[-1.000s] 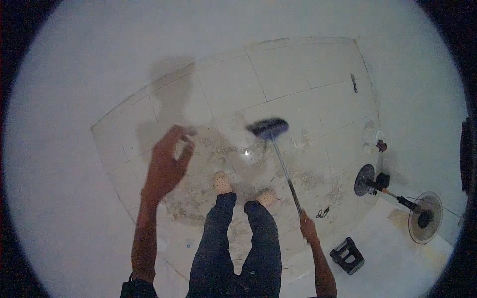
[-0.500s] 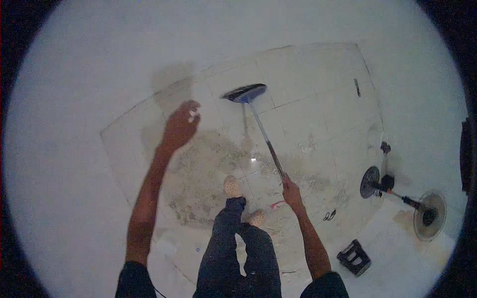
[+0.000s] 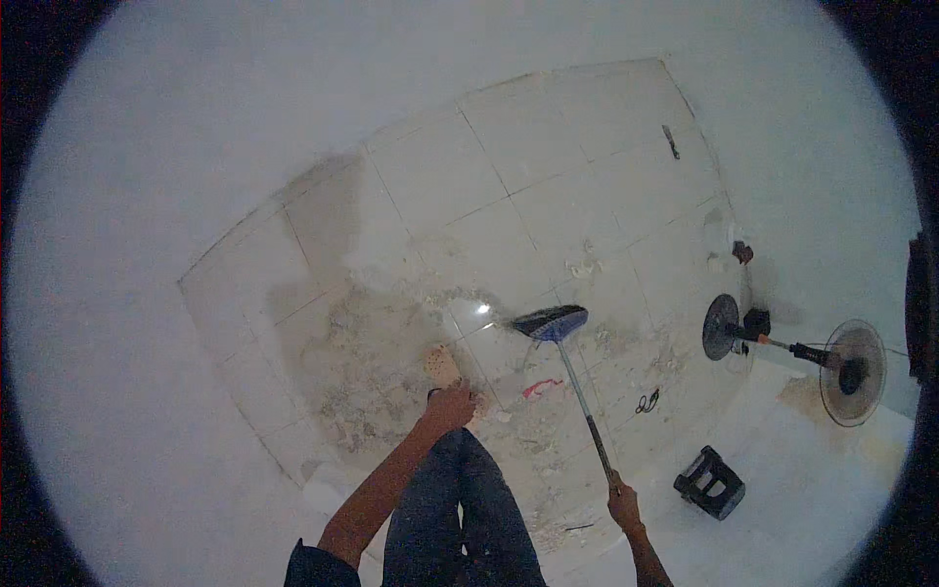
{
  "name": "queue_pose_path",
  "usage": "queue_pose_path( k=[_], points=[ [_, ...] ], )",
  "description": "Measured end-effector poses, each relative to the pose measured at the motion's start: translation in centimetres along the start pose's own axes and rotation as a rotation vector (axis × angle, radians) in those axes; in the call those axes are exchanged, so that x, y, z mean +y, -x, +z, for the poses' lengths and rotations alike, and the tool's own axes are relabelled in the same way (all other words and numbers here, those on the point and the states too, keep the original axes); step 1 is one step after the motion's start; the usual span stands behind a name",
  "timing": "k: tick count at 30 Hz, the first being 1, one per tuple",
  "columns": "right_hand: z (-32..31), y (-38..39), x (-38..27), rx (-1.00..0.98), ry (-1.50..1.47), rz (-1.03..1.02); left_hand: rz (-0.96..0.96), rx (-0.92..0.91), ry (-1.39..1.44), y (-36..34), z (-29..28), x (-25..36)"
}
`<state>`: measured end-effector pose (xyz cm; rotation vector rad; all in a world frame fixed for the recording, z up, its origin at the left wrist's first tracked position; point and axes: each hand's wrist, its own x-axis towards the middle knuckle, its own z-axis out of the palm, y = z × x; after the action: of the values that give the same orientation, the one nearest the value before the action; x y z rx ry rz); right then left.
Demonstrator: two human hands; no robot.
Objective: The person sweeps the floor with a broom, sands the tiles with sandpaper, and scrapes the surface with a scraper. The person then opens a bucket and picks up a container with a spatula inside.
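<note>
Grasping the broom [image 3: 554,323] in your right hand [image 3: 624,505], you have debris [image 3: 367,370] remaining nearby, less by the floor's [image 3: 548,191] far edge; left hand [image 3: 451,406]: grip unclear.

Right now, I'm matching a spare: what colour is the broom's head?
The broom's head is blue, its bristles dark; best in the head view.

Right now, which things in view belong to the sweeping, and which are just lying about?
In the job:
broom, gripped by the right hand
scattered dirt

Lying or standing about, it seems:
pedestal fan
black stool-like object
red strip
dark loop
slim dark tool
</note>
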<state>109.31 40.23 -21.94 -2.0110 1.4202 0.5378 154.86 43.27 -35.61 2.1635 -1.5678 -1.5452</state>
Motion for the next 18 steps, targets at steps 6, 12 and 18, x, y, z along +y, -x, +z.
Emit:
queue_pose_path(
  k=[6, 12, 18],
  points=[
    [-2.8, -4.3, -6.4, -0.014, -0.175, 0.083, 0.024, -0.061, -0.065, -0.2, 2.1, 3.9],
    [2.5, -20.9, -17.5, 0.106, -0.529, -0.296, 0.000, 0.257, -0.268, -5.7, 1.0, 7.9],
    [4.7, -22.3, -24.8, 0.056, -0.418, -0.246, 0.147, 0.507, -0.495, -10.7, -1.8, 3.0]
  ],
)
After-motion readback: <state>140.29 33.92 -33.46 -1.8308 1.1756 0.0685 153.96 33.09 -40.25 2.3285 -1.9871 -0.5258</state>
